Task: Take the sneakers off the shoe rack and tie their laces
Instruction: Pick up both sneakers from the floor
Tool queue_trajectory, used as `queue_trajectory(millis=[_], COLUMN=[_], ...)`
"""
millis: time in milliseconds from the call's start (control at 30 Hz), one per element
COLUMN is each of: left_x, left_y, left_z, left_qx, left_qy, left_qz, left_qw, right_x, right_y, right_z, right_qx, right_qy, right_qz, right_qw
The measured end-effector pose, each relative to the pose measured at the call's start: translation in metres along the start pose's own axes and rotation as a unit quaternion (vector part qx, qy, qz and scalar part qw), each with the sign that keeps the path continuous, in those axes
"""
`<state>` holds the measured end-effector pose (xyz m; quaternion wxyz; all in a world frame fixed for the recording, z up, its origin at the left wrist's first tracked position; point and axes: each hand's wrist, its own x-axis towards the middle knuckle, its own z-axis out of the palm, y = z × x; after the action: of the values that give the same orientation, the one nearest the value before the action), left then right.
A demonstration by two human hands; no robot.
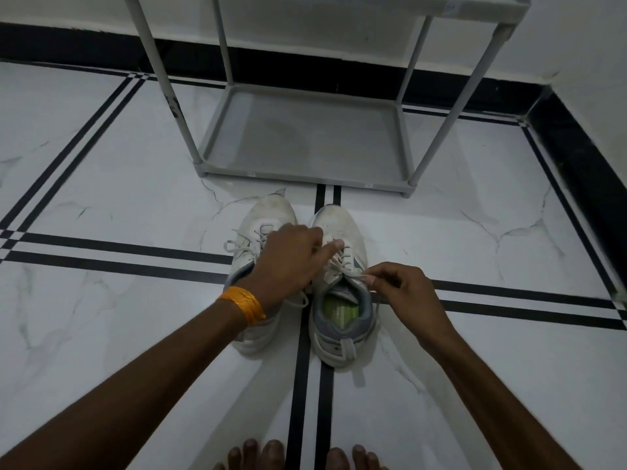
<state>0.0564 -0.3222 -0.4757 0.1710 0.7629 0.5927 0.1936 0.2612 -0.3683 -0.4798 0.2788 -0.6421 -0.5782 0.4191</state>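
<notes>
Two white sneakers stand side by side on the floor, toes pointing at the rack. The left sneaker (268, 212) is partly covered by my left hand (291, 256), which reaches across to the right sneaker (339, 218) and pinches its lace (342, 262) near the tongue. My right hand (403, 290) pinches the other end of that lace beside the shoe's opening, where a green insole shows. A loose bow of lace lies on the left sneaker. An orange band circles my left wrist.
A grey shoe rack (305, 137) stands just beyond the sneakers, its bottom shelf bare. A white wall with a black skirting runs behind and along the right. The floor is white marble with black stripes. My bare toes (298, 456) show at the bottom edge.
</notes>
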Motion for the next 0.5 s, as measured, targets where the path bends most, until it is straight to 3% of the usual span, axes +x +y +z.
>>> queue_trajectory(millis=[67,133,167,233,300,367,433,500], left_x=[-0.009,-0.019,-0.024,-0.033,-0.042,-0.045,-0.045,-0.044], left_y=[-0.010,-0.037,-0.053,-0.081,-0.091,-0.096,-0.096,-0.093], left_z=[-0.025,-0.045,-0.054,-0.064,-0.063,-0.047,-0.027,-0.016], left_qx=[-0.014,-0.002,-0.014,-0.082,-0.134,-0.110,-0.052,-0.045], left_qy=[0.033,0.020,-0.021,-0.161,-0.270,-0.271,-0.197,-0.122], left_qz=[-0.011,-0.082,-0.149,-0.295,-0.352,-0.300,-0.219,-0.187], left_qw=[0.999,0.996,0.989,0.938,0.886,0.908,0.954,0.974], right_x=[0.001,-0.001,-0.003,-0.007,-0.006,0.001,0.011,0.022], right_y=[-0.004,-0.009,-0.012,-0.014,-0.010,-0.009,-0.012,-0.014], right_z=[-0.004,-0.006,-0.005,0.003,0.016,0.027,0.033,0.039], right_qx=[-0.009,-0.049,-0.092,-0.188,-0.255,-0.272,-0.263,-0.260], right_qy=[-0.011,-0.010,-0.015,-0.033,-0.053,-0.060,-0.058,-0.051], right_qz=[0.016,0.034,0.035,0.018,0.001,0.000,-0.013,-0.027], right_qw=[1.000,0.998,0.995,0.981,0.966,0.961,0.963,0.964])
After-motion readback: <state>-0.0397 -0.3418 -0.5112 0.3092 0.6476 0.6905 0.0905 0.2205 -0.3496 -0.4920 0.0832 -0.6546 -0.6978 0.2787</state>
